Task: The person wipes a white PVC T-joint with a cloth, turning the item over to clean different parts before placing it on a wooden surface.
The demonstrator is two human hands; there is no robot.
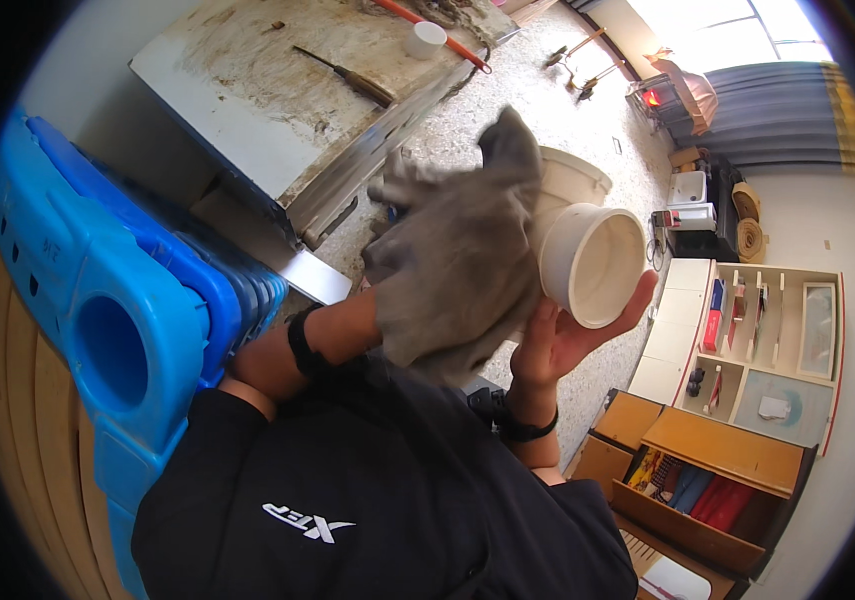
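A white plastic pipe fitting [555,232] with a wide round mouth is held up in front of my chest. My right hand [570,341] grips it from below, with the thumb and a finger visible beside the mouth. Over its left side lies a grey-brown cloth [457,262], blurred and crumpled. My left forearm [341,326] runs into this cloth, which hides my left hand and the part of the fitting behind it. The cloth appears held in that hand against the fitting.
A stained white table [225,142] stands ahead on the left. It bears a wooden-handled tool [360,84], a white cap [426,40] and an orange-red rod [442,36]. Blue plastic furniture [116,315] is close on my left. Shelving [757,337] and a wooden cabinet [727,450] stand right.
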